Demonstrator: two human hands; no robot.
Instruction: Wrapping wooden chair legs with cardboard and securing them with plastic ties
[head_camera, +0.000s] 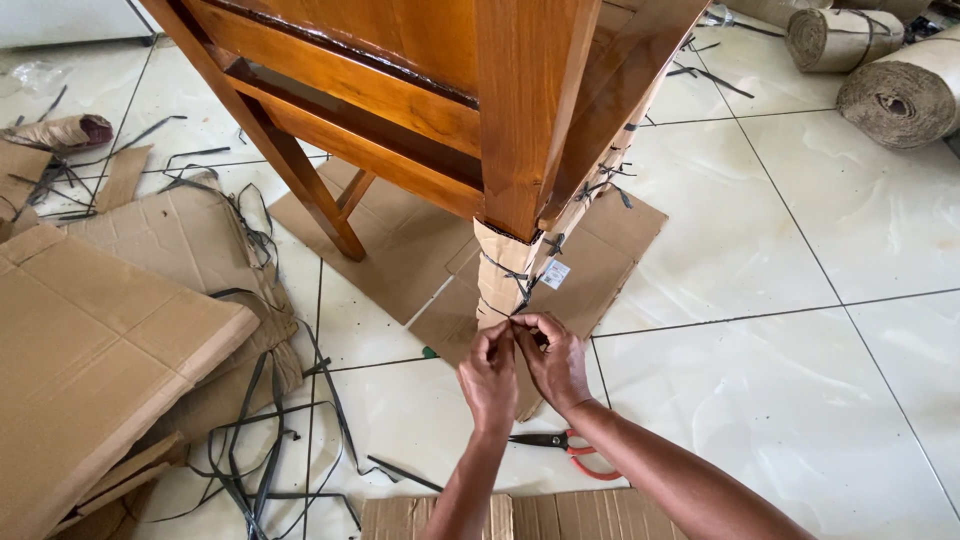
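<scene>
A wooden chair (520, 110) stands on a tiled floor, its near leg wrapped at the bottom in brown cardboard (500, 275) bound with black plastic strapping (518, 278). My left hand (489, 375) and my right hand (552, 358) meet at the foot of that wrapped leg, fingertips pinched on the strapping at the lowest edge of the cardboard. Both hands touch each other. Scissors with red handles (565, 442) lie on the floor just below my right wrist.
Flat cardboard sheets (90, 350) pile at the left with loose black strapping (270, 440) tangled over them. More cardboard (620, 260) lies under the chair. Rolls of corrugated paper (900, 95) rest at the far right. Another cardboard piece (560, 515) is by my arms.
</scene>
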